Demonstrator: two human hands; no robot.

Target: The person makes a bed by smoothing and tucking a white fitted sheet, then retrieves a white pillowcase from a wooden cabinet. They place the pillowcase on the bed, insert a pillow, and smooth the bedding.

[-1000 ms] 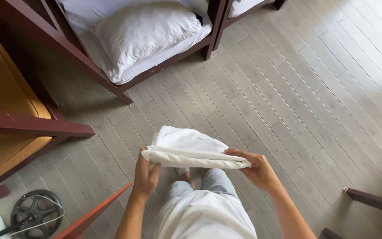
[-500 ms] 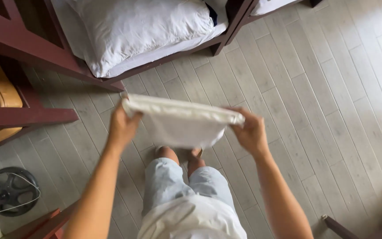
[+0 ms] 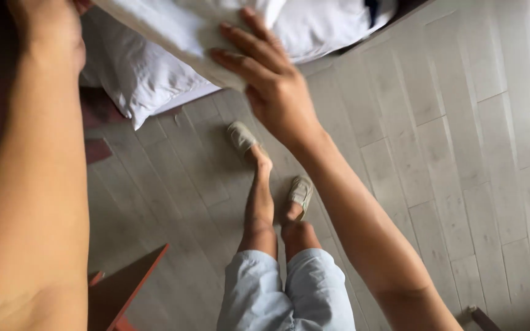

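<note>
At the far edge of the view, the folded white cloth (image 3: 185, 30) is held up high between 2 hands, over the near side of a bed with a white pillow (image 3: 148, 79).

Right hand (image 3: 271, 79): fingers spread flat along the cloth's right end, thumb hidden beneath; it looks pinched shut on the cloth.
Left hand (image 3: 47, 27): mostly cut off by the frame's top edge; its wrist meets the cloth's left end, and it appears closed on it, though the fingers do not show.

Cloth sags slightly between the grips and stays folded. Below: 2 feet in pale slippers (image 3: 302, 193) on the grey plank floor (image 3: 449, 153), with a reddish wooden frame (image 3: 127, 288) near left.

Judgement on doing this well: keep both ends level and the tension even so that the folds do not slip open; keep the arms apart at cloth width; keep the right thumb firmly under.
</note>
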